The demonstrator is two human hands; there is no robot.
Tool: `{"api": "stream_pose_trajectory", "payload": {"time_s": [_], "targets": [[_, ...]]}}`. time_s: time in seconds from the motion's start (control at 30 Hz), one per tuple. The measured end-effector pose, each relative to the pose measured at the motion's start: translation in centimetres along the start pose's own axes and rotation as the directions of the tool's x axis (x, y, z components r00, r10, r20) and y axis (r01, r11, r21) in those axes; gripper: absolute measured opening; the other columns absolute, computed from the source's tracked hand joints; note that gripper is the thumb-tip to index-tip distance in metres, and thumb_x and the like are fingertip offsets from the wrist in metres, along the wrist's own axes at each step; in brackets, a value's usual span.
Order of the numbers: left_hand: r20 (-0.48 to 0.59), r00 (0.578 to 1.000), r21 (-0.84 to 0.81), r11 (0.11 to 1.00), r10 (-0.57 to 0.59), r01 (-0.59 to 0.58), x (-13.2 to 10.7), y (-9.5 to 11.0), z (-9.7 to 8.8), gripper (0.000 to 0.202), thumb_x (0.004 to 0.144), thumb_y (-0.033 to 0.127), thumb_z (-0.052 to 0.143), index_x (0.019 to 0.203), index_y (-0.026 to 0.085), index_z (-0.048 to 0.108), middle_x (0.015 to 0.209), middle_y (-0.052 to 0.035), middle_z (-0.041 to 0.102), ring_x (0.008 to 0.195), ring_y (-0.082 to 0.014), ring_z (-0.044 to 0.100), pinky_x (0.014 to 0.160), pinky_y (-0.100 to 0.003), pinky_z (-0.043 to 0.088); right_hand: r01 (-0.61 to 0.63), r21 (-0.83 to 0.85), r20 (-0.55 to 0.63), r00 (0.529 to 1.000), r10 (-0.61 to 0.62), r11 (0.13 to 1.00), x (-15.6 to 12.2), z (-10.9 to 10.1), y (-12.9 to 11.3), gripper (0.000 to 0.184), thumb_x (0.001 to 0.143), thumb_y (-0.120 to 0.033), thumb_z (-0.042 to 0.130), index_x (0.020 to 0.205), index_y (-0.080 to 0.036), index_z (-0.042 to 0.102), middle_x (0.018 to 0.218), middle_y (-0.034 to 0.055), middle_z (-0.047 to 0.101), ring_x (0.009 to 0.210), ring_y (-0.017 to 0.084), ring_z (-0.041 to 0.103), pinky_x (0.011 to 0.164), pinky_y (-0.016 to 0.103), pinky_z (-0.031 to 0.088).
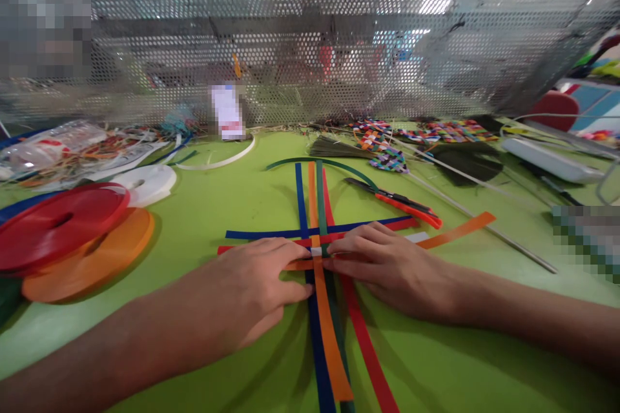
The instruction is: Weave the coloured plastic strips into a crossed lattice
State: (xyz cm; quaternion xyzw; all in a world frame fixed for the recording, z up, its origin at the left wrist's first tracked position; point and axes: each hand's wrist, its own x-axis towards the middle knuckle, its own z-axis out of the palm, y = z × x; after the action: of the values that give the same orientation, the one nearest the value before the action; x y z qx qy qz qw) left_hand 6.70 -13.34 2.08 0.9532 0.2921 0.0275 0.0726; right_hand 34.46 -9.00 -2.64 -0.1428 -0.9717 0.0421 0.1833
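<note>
Flat coloured strips cross in a small weave (316, 242) on the green table. Lengthwise run a blue strip (321, 348), an orange strip (328, 335), a green strip and a red strip (367, 342). Crosswise lie a dark blue strip (261, 233), a red one, a white one (417, 237) and an orange one (458, 230). My left hand (256, 284) holds the weave's left side, its thumb on the lengthwise blue strip and its fingertips on the crosswise strips. My right hand (387, 264) has its fingers closed on the right side, its thumb hidden.
Rolls of red strip (97, 206), orange strip (130, 251) and white strip (155, 181) lie at left. Beyond the weave are an orange-and-black cutter (411, 205), a thin metal rod (523, 251) and woven pieces (387, 158). A perforated metal panel (290, 26) stands behind.
</note>
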Motion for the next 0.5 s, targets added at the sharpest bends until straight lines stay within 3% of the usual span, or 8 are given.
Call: {"api": "stream_pose_trajectory", "payload": {"time_s": [0.17, 0.33, 0.5], "targets": [[0.001, 1.0, -0.002, 1.0, 0.013, -0.013, 0.03, 0.0, -0.01, 0.023, 0.093, 0.015, 0.064, 0.111, 0.026, 0.072, 0.124, -0.0073, 0.065, 0.121, -0.0259, 0.058, 0.104, -0.042, 0.05, -0.065, 0.012, -0.012, 0.998, 0.065, 0.998, -0.09, 0.07, -0.06, 0.031, 0.102, -0.015, 0.04, 0.123, -0.013, 0.064, 0.121, 0.0149, 0.067, 0.109, 0.024, 0.062, 0.093, 0.044, 0.054], [0.0, 1.0, 0.019, 1.0, 0.0, 0.0, -0.1, 0.07, -0.01, 0.022, 0.091, 0.015, 0.067, 0.109, 0.026, 0.073, 0.127, -0.0081, 0.064, 0.12, -0.0268, 0.059, 0.102, -0.042, 0.051, -0.033, 0.014, 0.003, 0.999, 0.033, 0.999, 0.02, 0.01, -0.07, 0.038, 0.102, -0.013, 0.039, 0.134, -0.017, 0.059, 0.126, 0.014, 0.067, 0.112, 0.024, 0.061, 0.094, 0.043, 0.054], [0.003, 1.0, 0.001, 1.0, -0.009, 0.009, -0.08, 0.16, -0.14, 0.019, 0.092, 0.015, 0.065, 0.107, 0.025, 0.073, 0.123, -0.008, 0.065, 0.119, -0.0263, 0.06, 0.103, -0.041, 0.051, -0.047, 0.002, 0.024, 0.999, 0.047, 0.999, -0.08, 0.1, 0.0, 0.037, 0.101, -0.014, 0.042, 0.131, -0.016, 0.063, 0.124, 0.0151, 0.067, 0.109, 0.026, 0.061, 0.091, 0.045, 0.055]]}}
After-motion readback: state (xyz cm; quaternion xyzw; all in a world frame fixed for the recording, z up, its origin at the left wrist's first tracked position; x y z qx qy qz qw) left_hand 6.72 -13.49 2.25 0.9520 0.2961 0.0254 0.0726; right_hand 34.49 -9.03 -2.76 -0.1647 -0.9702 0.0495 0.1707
